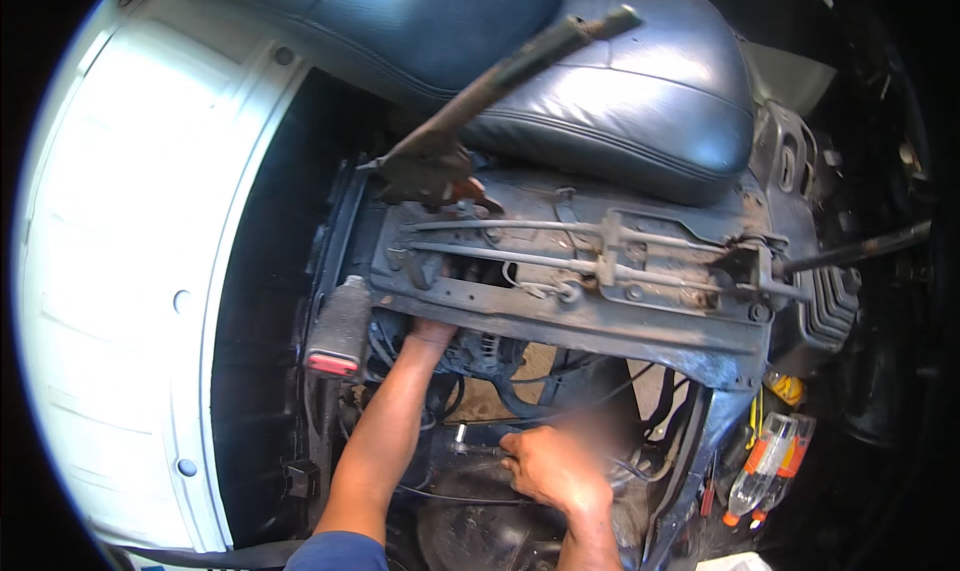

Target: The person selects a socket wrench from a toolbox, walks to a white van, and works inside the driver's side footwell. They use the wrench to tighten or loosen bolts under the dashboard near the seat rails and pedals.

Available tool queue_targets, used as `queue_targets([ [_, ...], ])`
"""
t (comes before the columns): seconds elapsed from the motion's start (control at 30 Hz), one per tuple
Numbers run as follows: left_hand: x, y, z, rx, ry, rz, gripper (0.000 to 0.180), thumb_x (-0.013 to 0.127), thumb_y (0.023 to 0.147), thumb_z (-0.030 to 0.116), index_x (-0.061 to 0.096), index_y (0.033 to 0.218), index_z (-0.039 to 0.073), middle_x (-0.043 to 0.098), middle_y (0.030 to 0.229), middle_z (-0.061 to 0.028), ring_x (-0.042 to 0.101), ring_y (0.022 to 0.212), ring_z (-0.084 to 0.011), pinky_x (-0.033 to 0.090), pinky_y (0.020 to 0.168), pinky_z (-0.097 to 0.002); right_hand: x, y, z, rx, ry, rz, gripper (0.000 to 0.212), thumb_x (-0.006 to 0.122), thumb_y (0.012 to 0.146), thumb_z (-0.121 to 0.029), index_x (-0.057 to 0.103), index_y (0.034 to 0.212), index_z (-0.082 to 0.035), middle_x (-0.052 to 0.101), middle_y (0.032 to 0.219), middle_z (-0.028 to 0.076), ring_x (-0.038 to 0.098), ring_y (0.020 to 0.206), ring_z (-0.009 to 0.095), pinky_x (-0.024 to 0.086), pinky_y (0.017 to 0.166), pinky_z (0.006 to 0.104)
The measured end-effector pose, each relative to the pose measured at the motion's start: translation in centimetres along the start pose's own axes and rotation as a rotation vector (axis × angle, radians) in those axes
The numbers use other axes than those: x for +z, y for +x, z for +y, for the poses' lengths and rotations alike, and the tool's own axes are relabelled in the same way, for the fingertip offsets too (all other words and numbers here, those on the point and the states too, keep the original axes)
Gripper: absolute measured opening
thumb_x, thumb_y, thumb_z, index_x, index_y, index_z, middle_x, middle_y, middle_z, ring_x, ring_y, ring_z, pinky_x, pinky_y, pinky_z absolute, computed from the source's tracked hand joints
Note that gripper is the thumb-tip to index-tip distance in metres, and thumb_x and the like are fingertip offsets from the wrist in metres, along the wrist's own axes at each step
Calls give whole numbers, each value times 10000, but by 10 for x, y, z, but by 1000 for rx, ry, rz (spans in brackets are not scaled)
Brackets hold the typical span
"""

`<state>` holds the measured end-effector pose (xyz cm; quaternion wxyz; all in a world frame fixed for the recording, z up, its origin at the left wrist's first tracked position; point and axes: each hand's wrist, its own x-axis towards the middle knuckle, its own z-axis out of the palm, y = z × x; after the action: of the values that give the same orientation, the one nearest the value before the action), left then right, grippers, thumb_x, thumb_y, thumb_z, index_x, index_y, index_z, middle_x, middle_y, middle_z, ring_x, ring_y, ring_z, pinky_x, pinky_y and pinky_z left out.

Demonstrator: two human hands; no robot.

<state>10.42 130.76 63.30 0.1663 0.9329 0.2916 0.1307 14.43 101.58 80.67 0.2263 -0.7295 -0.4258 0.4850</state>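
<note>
My left hand [433, 332] reaches in under a dark metal seat-base panel [520, 321], beside the engine parts in the opening. The panel hides its fingers, so I cannot see what they touch. Lower down and to the right, my right hand [560, 468] is closed round the handle of a ratchet wrench [468, 447]. A shiny socket stands up from the wrench's left end, over a dark surface. Close to my left wrist are a ribbed alternator-like housing [485, 349] and several dark hoses.
Black leather seats [620, 81] lie tilted back behind the panel. A rusty metal lever [500, 86] sticks up at its left, above a seat-belt buckle [338, 336]. Grey linkage rods [520, 256] cross the panel. Plastic bottles [762, 466] lie at right; a white door [130, 271] borders the left.
</note>
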Motion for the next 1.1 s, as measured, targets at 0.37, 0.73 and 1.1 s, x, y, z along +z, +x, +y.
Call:
queue_targets([
  [0.37, -37, 19, 48, 16, -849, -5, 519, 562, 1014, 224, 427, 1467, 9, 483, 1451, -231, 427, 1379, -340, 309, 1163, -431, -8, -6, -1, -30, -47, 118, 203, 679, 877, -215, 650, 904, -16, 679, 841, 215, 671, 844, 422, 521, 735, 512],
  [0.73, -36, 20, 22, 330, 51, 14, 481, 552, 988, 234, 496, 1432, 58, 478, 1438, -257, 392, 1372, -445, 302, 1159, -503, -5, -6, -2, -35, 13, 187, 161, 645, 892, -176, 613, 895, -19, 681, 865, 202, 679, 864, 413, 543, 749, 511],
  [1.1, -48, 10, 41, 241, -289, 64, 587, 623, 923, 280, 492, 1427, 10, 490, 1451, -255, 452, 1349, -411, 340, 1151, -470, -14, -11, 0, -49, 46, 248, 164, 648, 898, -170, 599, 916, -15, 670, 873, 184, 680, 870, 392, 555, 741, 491],
])
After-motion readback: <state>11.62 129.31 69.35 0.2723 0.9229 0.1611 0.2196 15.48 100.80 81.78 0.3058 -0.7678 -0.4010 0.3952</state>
